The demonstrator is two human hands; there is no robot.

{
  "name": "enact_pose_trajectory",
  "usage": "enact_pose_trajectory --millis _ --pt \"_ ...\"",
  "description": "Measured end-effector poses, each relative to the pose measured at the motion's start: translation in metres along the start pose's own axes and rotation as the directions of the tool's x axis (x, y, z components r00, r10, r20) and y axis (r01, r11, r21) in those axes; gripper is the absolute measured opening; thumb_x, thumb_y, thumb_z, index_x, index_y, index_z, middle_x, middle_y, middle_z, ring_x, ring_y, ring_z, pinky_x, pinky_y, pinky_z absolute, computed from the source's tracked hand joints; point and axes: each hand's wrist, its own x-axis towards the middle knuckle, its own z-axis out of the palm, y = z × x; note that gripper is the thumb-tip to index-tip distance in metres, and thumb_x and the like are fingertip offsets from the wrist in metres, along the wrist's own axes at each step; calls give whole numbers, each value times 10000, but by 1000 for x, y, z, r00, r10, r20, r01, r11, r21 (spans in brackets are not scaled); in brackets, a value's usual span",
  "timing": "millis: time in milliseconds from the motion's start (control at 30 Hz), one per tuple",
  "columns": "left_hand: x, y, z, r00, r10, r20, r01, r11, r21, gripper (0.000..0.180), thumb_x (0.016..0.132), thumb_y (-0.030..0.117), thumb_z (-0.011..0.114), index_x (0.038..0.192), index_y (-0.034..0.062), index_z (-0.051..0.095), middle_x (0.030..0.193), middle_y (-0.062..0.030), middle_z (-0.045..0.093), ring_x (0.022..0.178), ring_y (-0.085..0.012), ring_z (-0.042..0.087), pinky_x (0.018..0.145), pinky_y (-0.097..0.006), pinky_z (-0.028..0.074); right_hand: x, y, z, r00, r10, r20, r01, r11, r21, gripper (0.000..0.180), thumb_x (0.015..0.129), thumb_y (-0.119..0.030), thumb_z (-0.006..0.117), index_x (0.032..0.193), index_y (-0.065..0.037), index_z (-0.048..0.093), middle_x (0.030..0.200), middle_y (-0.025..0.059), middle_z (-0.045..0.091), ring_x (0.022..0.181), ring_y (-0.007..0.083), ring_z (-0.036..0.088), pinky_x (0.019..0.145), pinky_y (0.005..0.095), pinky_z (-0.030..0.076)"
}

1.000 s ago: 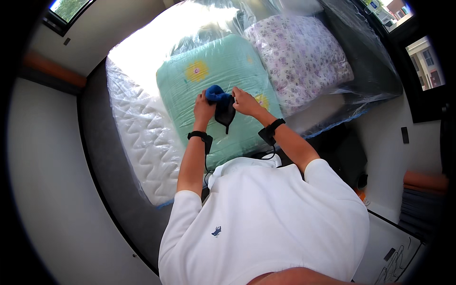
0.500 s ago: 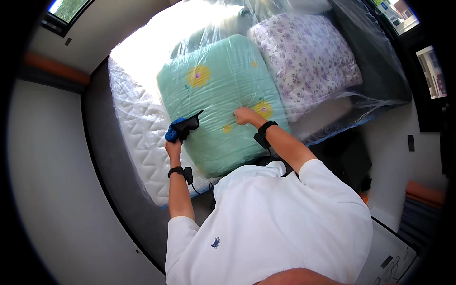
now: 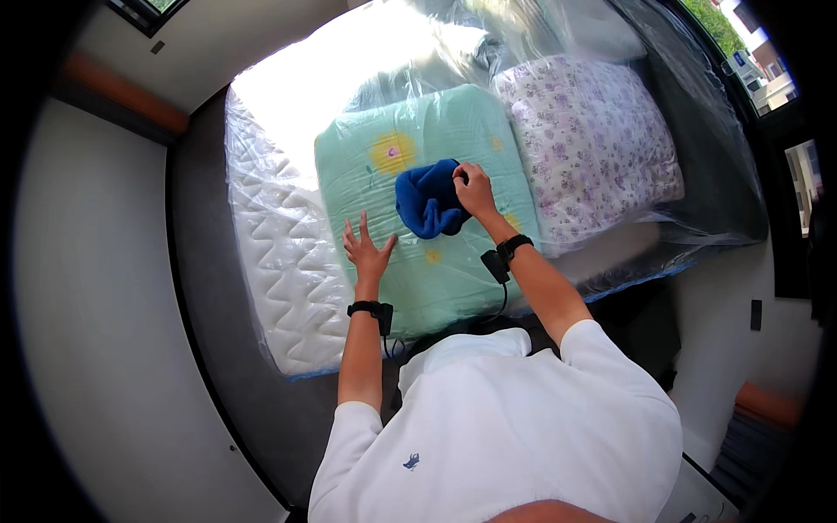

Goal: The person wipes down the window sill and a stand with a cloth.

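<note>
A crumpled blue cloth item (image 3: 425,202) with a folded opening lies over a mint-green quilt (image 3: 349,174) printed with yellow flowers. Its exact kind I cannot make out. My right hand (image 3: 472,190) is closed at the cloth's right edge, thumb and fingers pinching it. Just to the left, my left hand (image 3: 368,251) is apart from the cloth, its fingers spread over the quilt and nothing in it. Clear plastic film appears to cover the quilt.
Beside the green quilt on the right is a folded purple-flowered quilt (image 3: 593,148). Beneath lies a white quilted mattress (image 3: 288,288) in clear plastic sheeting (image 3: 697,205). A pale wall (image 3: 96,305) runs along the left; folded dark fabric (image 3: 754,444) sits at lower right.
The blue cloth went from my left hand to the middle of the green quilt, where my right hand grips it. My left hand let go and spread open. The black part no longer shows.
</note>
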Motion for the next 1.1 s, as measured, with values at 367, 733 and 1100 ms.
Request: enact_pose_trajectory --millis 367,733,1100 --pt "14 -53 8 922 -267 280 318 935 -155 1359 604 768 731 1558 181 -40 1591 -268 -13 1449 -503 25 1138 -622 150 -22 -44 69 722 -389 573 659 639 -397 806 713 -256 763 1430 -190 402 1337 121 472 1241 300 445 984 478 380" --pt "31 -108 51 880 -329 343 470 709 -525 824 976 648 258 1557 92 79 1608 -209 63 1493 -351 -20 1194 -471 7 -13 -62 133 570 -500 652 752 637 -170 604 770 -103 657 1348 -222 530 1385 70 510 1307 279 443 1070 448 333" --pt "27 -135 56 882 -292 369 454 735 -504 742 1004 585 243 1561 119 88 1626 -115 84 1497 -291 49 1202 -392 47 -1 79 -41 983 58 172 48 829 -557 618 764 15 544 1347 -190 527 1306 115 575 1201 321 527 955 495 450"
